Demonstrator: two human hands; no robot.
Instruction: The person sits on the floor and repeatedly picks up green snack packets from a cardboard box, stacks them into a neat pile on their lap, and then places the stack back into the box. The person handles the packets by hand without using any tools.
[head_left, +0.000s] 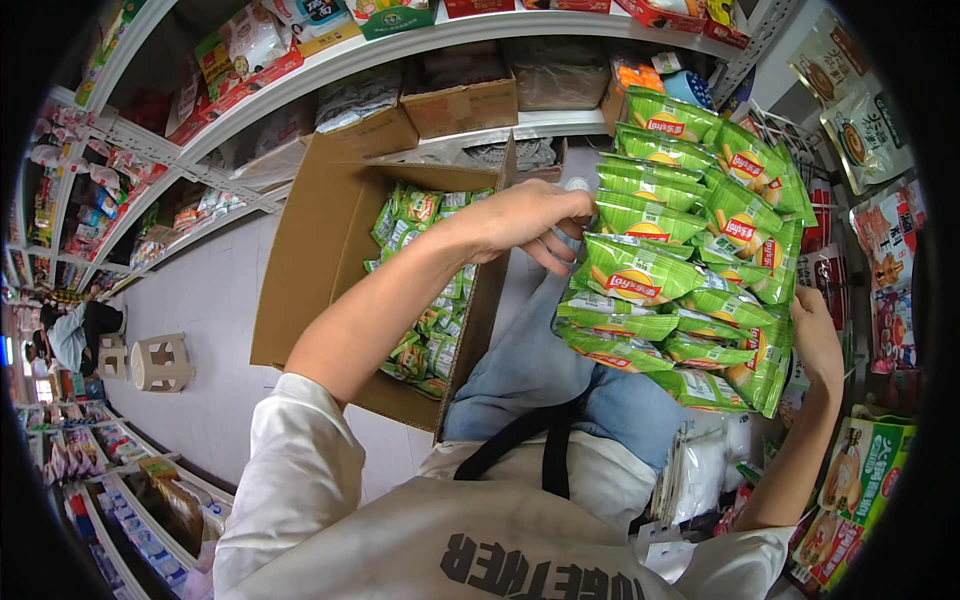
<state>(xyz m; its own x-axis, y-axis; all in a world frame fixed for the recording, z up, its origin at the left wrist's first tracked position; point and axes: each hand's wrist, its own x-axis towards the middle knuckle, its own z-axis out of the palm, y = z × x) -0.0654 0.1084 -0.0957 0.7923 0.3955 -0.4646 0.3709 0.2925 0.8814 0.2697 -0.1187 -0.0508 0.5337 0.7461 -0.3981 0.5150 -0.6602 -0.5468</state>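
Stacked rows of green Lay's chip bags (667, 262) form a large block over my right thigh. At its left edge, my left hand (525, 221) pinches the side of a bag between thumb and index finger, the other fingers loosely curled. My right hand (816, 330) grips the block's right side; some of its fingers are hidden behind the bags. Under my left forearm stands an open cardboard box (315, 255), its flaps spread. Many small green snack packets (420, 206) lie inside, partly covered by my arm.
A white metal shelf (480, 34) with packaged food and cartons (459, 105) runs ahead. Packets hang on a rack (862, 142) close to my right arm. Plastic stools (161, 362) and a seated person (75, 334) are on the aisle floor at left.
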